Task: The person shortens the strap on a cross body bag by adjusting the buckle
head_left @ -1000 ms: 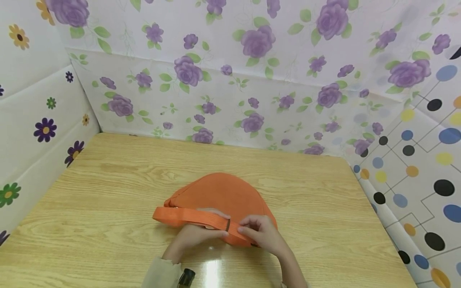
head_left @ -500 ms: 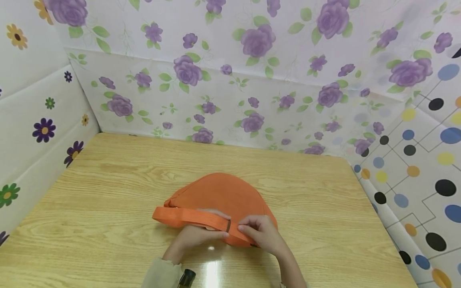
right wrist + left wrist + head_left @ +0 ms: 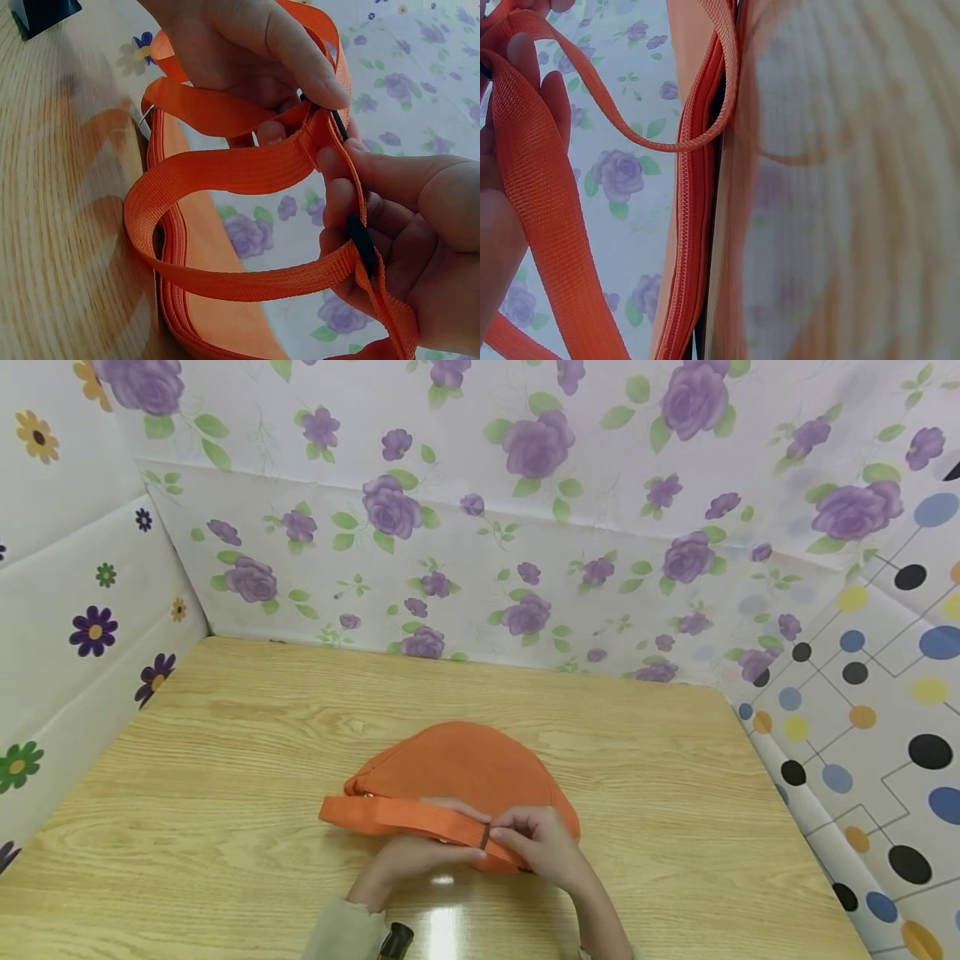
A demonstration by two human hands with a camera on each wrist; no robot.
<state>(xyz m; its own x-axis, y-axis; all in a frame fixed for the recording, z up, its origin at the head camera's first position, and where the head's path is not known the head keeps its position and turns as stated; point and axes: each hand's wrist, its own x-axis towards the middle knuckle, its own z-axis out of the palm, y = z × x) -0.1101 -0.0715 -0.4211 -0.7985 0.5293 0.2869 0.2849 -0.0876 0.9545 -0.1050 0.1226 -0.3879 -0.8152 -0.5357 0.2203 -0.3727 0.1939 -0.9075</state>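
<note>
An orange half-moon bag (image 3: 465,760) lies on the table with its zipper (image 3: 686,225) along the near edge. Its orange webbing strap (image 3: 405,814) is lifted above the bag and loops out to the left. My left hand (image 3: 420,852) grips the strap from the left, thumb and fingers at a dark strap slider (image 3: 485,837). From the other side, my right hand (image 3: 543,847) pinches the webbing right beside that slider. In the right wrist view, a second black buckle (image 3: 361,244) sits on the strap near my right fingers. Loose strap loops hang below both hands.
The wood-grain table (image 3: 247,735) extends around the bag on all sides. Purple-flowered sheeting (image 3: 465,510) stands behind it, with patterned sheets at left and right. A black object (image 3: 396,939) shows by the left sleeve (image 3: 345,931).
My left hand and the strap slider have shifted slightly right, closer to my right fingertips. My right hand stays almost in place, still pinching the strap.
</note>
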